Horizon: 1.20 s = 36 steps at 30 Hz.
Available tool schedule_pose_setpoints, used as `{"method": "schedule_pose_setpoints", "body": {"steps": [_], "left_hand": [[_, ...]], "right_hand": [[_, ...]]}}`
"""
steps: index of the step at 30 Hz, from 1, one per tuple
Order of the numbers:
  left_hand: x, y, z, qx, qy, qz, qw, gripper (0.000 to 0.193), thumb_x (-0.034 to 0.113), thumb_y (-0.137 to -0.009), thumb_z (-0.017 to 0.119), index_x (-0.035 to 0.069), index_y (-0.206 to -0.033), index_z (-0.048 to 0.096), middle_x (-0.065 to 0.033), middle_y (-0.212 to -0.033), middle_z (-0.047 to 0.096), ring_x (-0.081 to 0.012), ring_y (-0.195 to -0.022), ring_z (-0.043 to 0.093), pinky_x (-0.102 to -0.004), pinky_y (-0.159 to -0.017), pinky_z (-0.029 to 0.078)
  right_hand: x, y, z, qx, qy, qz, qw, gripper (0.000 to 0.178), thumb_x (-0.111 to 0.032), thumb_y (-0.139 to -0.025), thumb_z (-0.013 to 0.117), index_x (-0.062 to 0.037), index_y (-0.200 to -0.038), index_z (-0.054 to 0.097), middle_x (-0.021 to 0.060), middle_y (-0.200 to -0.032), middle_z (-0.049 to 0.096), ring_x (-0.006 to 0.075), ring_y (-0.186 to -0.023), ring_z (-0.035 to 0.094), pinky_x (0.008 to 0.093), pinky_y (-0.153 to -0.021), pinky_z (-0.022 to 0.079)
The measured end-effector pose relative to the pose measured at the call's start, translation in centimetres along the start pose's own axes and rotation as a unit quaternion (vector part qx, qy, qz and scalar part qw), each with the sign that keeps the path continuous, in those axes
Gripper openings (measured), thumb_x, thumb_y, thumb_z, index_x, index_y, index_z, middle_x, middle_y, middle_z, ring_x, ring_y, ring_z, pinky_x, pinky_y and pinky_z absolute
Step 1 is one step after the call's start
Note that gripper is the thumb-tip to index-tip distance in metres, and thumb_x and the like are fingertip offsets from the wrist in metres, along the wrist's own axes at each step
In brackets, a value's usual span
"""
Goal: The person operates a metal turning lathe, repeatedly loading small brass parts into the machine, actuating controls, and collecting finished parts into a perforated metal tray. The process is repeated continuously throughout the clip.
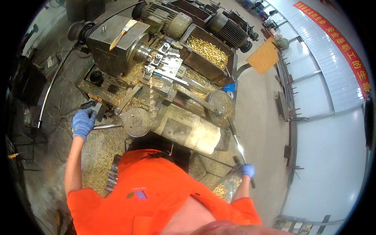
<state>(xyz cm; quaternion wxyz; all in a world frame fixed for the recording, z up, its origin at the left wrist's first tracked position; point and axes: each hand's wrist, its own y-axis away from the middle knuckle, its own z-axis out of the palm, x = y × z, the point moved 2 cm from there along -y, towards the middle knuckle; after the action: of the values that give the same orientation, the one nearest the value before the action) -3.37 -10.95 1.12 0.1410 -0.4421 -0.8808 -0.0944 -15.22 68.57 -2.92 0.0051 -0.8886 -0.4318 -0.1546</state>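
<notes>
Both hands are on levers here, arms spread wide on either side of the machine. The left hand (83,123), in a blue knit glove, is curled around the outer end of the left lever (107,127), a shiny rod sticking out of a round left disc (136,122) at the front. There's a dark metal block (101,111) just beside that glove. The right hand (247,170), also gloved in blue, looks closed around the far end of the right lever (239,147), which runs down from the bigger right disc (221,109). That hand is pretty small in view, so I can't tell exactly how each finger sits.

Between the discs, a stained beige sheet (203,137) lies over the machine's front. Behind it you've got the bright tool holder (169,62), sitting near the round spindle (141,52). A paintbrush (122,35) lies on top of the boxy metal housing (103,41) to the left. Over on the back right, a dark metal bin (196,62) is loaded with small brass-coloured pieces (207,51), with a ribbed motor (226,30) behind it. Golden shavings (94,156) are scattered over the floor by the person's orange top (156,180).
</notes>
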Motion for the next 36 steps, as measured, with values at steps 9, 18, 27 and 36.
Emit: {"method": "schedule_pose_setpoints", "body": {"steps": [9, 18, 27, 36], "left_hand": [[-0.2, -0.3, 0.6, 0.005, 0.008, 0.013, 1.000, 0.026, 0.030, -0.079, 0.056, 0.008, -0.087, 0.067, -0.0167, -0.080, 0.063, -0.0339, -0.078, 0.060, -0.0408, -0.071, 0.047], [-1.8, -1.0, 1.0, -0.025, 0.052, 0.039, 0.998, 0.027, 0.027, -0.079, 0.061, 0.003, -0.088, 0.066, -0.0170, -0.082, 0.064, -0.0316, -0.079, 0.063, -0.0355, -0.069, 0.049], [-6.8, 0.8, 2.9, 0.028, 0.247, -0.142, 0.958, 0.022, 0.020, -0.080, 0.063, -0.001, -0.075, 0.065, -0.0067, -0.056, 0.058, -0.0117, -0.046, 0.052, -0.0279, -0.044, 0.042], [-6.1, 3.1, 4.5, 0.011, 0.200, -0.159, 0.967, 0.022, 0.022, -0.079, 0.060, 0.001, -0.074, 0.067, -0.0081, -0.053, 0.057, -0.0137, -0.040, 0.050, -0.0302, -0.042, 0.041]], "right_hand": [[2.0, -2.3, 3.2, 0.016, 0.011, -0.035, 0.999, 0.042, -0.042, -0.068, 0.062, -0.0034, -0.084, 0.068, 0.0211, -0.089, 0.064, 0.0353, -0.086, 0.062, 0.0415, -0.076, 0.049], [-8.3, 3.3, -1.9, 0.163, -0.070, -0.088, 0.980, 0.051, -0.049, -0.068, 0.062, -0.0145, -0.106, 0.063, 0.0137, -0.098, 0.063, 0.0315, -0.096, 0.057, 0.0462, -0.089, 0.038], [-14.7, -6.4, -6.0, 0.193, 0.054, -0.160, 0.967, 0.043, -0.045, -0.073, 0.058, -0.0272, -0.112, 0.060, 0.0080, -0.105, 0.061, 0.0270, -0.100, 0.053, 0.0470, -0.089, 0.034], [-24.8, -15.9, -10.5, 0.210, 0.050, -0.197, 0.956, 0.052, -0.042, -0.078, 0.054, -0.0177, -0.124, 0.051, 0.0100, -0.122, 0.053, 0.0293, -0.122, 0.040, 0.0523, -0.105, 0.019]]}}
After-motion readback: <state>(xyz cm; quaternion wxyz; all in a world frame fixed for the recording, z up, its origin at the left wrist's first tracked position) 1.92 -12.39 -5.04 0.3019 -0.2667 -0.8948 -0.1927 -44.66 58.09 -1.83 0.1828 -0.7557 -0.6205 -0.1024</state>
